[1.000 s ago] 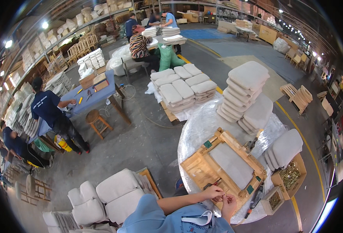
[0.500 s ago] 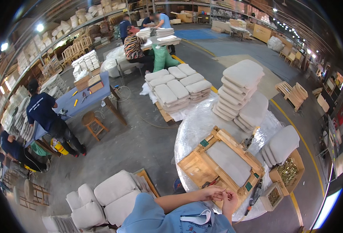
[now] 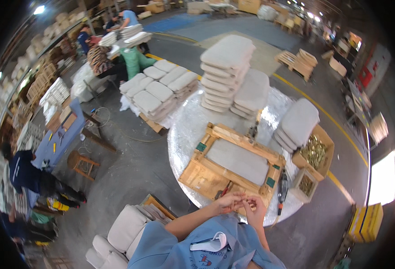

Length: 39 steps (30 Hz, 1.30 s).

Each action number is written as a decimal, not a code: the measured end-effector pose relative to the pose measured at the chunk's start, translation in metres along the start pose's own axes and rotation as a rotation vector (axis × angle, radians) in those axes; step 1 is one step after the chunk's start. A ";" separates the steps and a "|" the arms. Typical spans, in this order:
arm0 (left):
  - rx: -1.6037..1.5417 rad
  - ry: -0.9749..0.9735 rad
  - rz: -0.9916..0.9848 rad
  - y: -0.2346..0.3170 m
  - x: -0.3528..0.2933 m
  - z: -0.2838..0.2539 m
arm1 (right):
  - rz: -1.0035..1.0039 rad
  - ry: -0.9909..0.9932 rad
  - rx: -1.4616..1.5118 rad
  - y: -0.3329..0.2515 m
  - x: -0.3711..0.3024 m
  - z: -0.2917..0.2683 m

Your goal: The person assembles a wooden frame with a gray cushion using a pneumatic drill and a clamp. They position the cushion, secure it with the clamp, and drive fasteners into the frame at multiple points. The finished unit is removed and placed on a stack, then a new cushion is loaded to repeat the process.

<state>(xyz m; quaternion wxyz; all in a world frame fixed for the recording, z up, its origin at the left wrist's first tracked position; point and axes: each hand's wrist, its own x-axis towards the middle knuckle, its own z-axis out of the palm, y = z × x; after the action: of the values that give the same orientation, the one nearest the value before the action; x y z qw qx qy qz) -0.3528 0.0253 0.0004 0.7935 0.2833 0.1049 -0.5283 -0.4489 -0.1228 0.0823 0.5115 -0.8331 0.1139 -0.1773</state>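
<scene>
My left hand and my right hand meet at the near edge of a wooden frame. The fingers of both are pinched together around something too small to make out. Set in the frame is a flat light-grey padded panel, with dark green patches on the wood around it. A red-handled hand tool lies on the wood just beyond my left hand. To the right of my right hand, a dark power screwdriver with a red tip lies beside the frame.
The round table is covered in shiny plastic film. On it stand a tall stack of grey cushions and a lower leaning stack. Boxes of brass-coloured hardware sit at right. More cushions are near my left; co-workers stand farther left.
My view has turned to the right, so the surroundings sit farther left in the picture. My hands stay together by the frame, fingers still pinched.
</scene>
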 end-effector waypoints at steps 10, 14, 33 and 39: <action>-0.004 -0.044 0.052 0.022 0.020 -0.022 | 0.003 -0.116 0.028 0.002 0.028 0.010; 0.015 0.164 0.122 0.039 0.029 -0.044 | 0.008 -0.156 -0.004 0.003 0.039 0.010; 0.826 0.613 0.548 0.212 0.088 -0.109 | 0.207 -0.027 0.056 0.050 0.062 0.011; 1.311 0.703 0.590 0.218 0.094 -0.103 | 0.285 0.025 0.119 0.063 0.059 0.014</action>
<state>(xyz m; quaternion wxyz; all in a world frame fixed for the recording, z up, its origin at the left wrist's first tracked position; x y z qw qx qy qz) -0.1035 0.0716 -0.0537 0.4930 0.8579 -0.0623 -0.1307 -0.3902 -0.1622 0.0305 0.5783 -0.7746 0.2265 -0.1196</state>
